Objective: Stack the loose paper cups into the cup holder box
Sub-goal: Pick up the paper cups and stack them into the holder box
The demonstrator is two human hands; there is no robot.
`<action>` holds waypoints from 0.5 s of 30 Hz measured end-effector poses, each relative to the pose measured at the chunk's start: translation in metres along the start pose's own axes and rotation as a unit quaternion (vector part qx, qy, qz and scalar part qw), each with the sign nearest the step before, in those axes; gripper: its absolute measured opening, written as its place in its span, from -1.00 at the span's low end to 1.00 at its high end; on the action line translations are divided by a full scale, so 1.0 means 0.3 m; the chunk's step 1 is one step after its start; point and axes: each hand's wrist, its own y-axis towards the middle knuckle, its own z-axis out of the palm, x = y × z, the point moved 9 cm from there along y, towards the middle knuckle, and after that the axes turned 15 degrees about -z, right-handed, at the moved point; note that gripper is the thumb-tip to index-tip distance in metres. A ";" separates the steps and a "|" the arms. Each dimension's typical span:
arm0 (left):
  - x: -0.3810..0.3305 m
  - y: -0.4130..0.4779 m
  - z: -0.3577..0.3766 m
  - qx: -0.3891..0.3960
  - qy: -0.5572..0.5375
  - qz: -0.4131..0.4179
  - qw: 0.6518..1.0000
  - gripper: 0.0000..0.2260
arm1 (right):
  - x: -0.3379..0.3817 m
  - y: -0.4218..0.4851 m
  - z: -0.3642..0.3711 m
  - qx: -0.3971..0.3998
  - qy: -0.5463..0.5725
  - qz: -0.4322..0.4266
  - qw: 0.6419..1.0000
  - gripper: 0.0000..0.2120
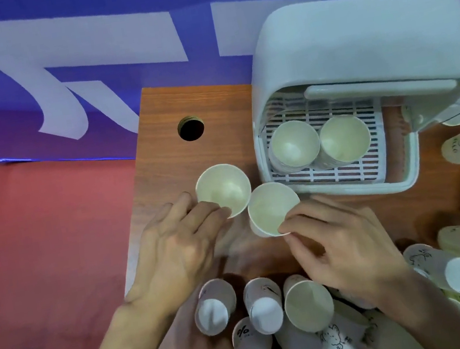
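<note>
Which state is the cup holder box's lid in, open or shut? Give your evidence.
Open: the lid is raised, exposing two cups on the grid inside.

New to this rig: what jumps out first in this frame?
Two hands at mid-table each hold a paper cup: the left hand holds the farther cup, the right hand pinches the rim of the nearer cup. Beyond them, rightward, the open white cup holder box has two stacks side by side on its grid. Loose cups lie heaped along the near and right edges.
</note>
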 end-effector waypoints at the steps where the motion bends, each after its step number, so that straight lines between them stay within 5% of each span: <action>1: -0.026 0.018 -0.038 -0.011 -0.001 0.011 1.000 -0.86 | 0.002 -0.005 -0.056 -0.035 0.004 -0.001 0.999 -0.93; 7: -0.179 0.153 -0.132 -0.055 -0.072 0.029 0.995 -0.89 | -0.072 -0.101 -0.316 -0.181 -0.043 0.031 0.982 -0.89; 15: -0.267 0.232 -0.043 -0.057 -0.092 0.049 0.993 -0.87 | -0.197 -0.184 -0.339 -0.227 -0.097 0.071 0.967 -0.89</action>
